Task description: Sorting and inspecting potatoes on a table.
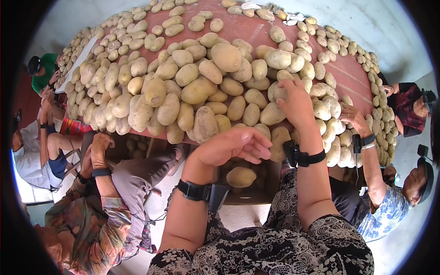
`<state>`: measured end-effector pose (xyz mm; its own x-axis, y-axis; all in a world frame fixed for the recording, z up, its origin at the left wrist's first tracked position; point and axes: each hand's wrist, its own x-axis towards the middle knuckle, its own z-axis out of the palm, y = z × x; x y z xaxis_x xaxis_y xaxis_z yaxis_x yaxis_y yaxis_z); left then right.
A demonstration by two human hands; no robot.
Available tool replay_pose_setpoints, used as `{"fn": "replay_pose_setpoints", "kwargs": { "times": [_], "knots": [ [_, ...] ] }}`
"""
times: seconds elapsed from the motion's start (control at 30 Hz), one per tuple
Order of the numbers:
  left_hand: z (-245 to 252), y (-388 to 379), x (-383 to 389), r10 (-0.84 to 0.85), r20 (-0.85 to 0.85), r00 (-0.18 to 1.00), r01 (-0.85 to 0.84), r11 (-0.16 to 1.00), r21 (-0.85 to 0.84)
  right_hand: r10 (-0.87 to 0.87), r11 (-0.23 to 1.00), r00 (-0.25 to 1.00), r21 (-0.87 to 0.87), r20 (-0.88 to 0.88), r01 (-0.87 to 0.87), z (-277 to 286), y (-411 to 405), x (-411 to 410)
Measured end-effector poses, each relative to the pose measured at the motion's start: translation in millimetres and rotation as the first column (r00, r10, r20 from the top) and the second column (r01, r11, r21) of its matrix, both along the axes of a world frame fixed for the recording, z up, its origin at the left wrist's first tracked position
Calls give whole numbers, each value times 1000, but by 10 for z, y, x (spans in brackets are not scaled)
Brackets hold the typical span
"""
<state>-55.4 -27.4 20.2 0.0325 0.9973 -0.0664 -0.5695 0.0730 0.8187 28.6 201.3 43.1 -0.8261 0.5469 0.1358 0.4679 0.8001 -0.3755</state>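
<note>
A large heap of potatoes [213, 72] covers the red tabletop [237, 24] before me. My right hand [296, 101] reaches into the heap's right side, thumb and fingers around a potato [277, 91]. Off the table's near edge, my left hand [237, 144] hangs palm inward with fingers loosely bent and nothing in them. Below it is a cardboard box [245, 199] with potatoes inside. One larger potato [241, 177] shows at its opening; whether it rests or falls, I cannot tell.
To my right a co-worker's hand [355, 118] touches the potatoes. A person in a patterned shirt [92, 220] sits close on my left, hands together. Another box [137, 146] of potatoes is under the table there. Other people sit around the table; white gloves [294, 19] lie at the far edge.
</note>
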Motion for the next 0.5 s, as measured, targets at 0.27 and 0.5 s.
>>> {"fn": "replay_pose_setpoints", "kwargs": {
  "times": [0.27, 0.5],
  "knots": [
    [-4, 26, 3, 97, 72, 993, -96, 995, -16, 16, 1000, 999, -23, -29, -17, -19, 61, 23],
    [-26, 37, -9, 139, 99, 985, -137, 990, -21, 117, 977, 976, -155, -183, -146, 90, 17, 42]
  ]
}}
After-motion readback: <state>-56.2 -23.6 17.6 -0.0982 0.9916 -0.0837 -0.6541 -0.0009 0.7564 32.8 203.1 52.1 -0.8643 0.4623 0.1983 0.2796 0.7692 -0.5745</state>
